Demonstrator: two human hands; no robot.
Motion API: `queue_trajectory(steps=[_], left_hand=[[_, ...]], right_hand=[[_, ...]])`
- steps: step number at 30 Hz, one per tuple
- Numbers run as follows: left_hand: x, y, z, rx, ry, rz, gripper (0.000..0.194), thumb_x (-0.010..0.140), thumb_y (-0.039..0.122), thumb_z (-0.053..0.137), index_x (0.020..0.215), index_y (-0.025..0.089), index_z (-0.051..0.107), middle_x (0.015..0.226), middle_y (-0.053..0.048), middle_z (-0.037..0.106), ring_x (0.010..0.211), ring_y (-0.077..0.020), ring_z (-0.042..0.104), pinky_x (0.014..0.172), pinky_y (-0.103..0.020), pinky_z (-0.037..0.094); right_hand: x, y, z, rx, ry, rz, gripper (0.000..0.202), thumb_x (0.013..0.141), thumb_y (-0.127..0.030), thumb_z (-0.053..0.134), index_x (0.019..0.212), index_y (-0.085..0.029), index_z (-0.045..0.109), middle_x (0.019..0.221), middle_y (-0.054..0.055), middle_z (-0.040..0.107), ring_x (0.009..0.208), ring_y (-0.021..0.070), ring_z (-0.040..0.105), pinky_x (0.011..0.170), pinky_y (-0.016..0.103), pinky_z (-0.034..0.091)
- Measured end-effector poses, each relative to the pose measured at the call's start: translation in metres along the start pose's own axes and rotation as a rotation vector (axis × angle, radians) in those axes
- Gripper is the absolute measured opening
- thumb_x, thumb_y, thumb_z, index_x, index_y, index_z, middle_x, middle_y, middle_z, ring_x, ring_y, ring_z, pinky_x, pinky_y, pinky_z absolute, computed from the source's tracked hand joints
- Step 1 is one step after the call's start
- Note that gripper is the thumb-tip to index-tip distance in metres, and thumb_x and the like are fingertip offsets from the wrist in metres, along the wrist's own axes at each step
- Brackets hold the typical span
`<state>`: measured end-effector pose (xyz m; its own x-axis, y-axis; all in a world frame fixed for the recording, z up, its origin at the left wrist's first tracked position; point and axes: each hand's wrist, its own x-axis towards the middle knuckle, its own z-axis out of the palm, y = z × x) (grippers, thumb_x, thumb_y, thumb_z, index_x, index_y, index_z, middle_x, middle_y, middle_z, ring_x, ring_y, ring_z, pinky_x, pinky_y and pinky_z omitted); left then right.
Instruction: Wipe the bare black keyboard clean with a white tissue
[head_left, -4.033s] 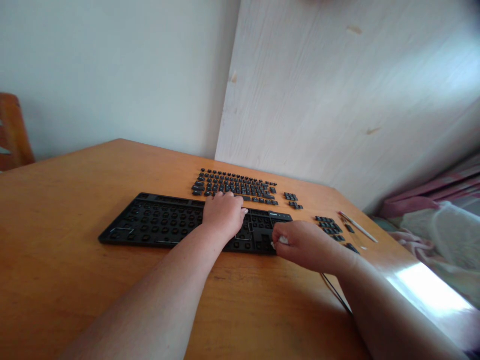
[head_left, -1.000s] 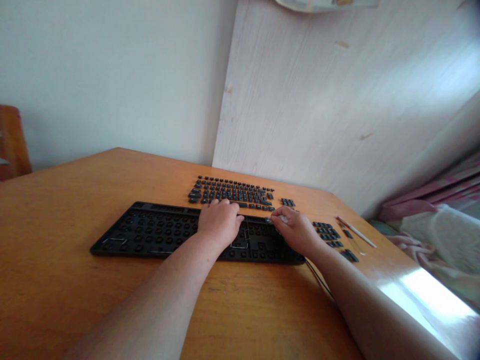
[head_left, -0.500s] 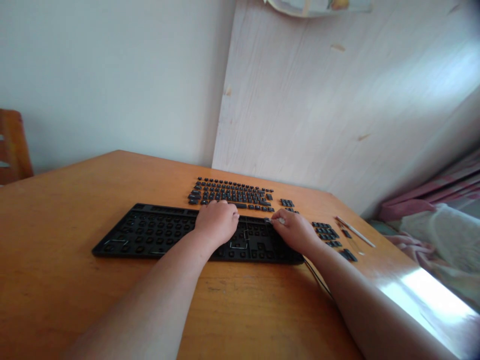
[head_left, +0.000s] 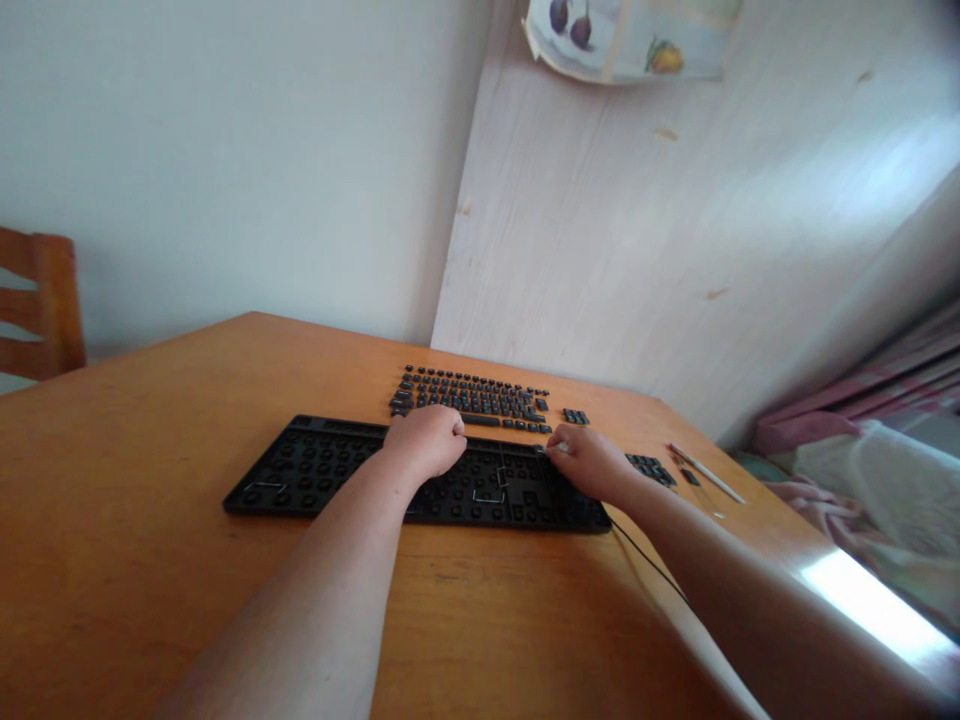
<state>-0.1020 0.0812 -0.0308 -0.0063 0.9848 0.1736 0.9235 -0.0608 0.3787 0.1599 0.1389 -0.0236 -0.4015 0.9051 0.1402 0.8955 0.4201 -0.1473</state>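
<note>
Left hand point(head_left: 426, 440) shifted left, oblong plastic keyboard point(head_left: 480, 482)

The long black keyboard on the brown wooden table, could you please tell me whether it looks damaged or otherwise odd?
Yes, the long black keyboard looks odd because its key positions look bare, exposing thin silver wires. Small black keycaps lie detached in rows on the brown wooden table beyond it.

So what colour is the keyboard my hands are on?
The keyboard is black, shown best in the head view.
</note>
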Motion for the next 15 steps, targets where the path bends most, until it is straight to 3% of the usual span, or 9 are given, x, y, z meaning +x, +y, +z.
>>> queue_trajectory(steps=[15], left_hand=[[-0.002, 0.002, -0.004, 0.000, -0.036, -0.035, 0.023, 0.077, 0.041, 0.062, 0.093, 0.029, 0.072, 0.106, -0.007, 0.073, 0.101, -0.0304, 0.064, 0.086, -0.045, 0.046]], right_hand=[[0.012, -0.037, 0.002, 0.091, -0.029, -0.090, 0.018, 0.083, -0.029, 0.054, 0.084, -0.018, 0.068, 0.076, 0.004, 0.067, 0.071, 0.0167, 0.058, 0.061, 0.026, 0.036]])
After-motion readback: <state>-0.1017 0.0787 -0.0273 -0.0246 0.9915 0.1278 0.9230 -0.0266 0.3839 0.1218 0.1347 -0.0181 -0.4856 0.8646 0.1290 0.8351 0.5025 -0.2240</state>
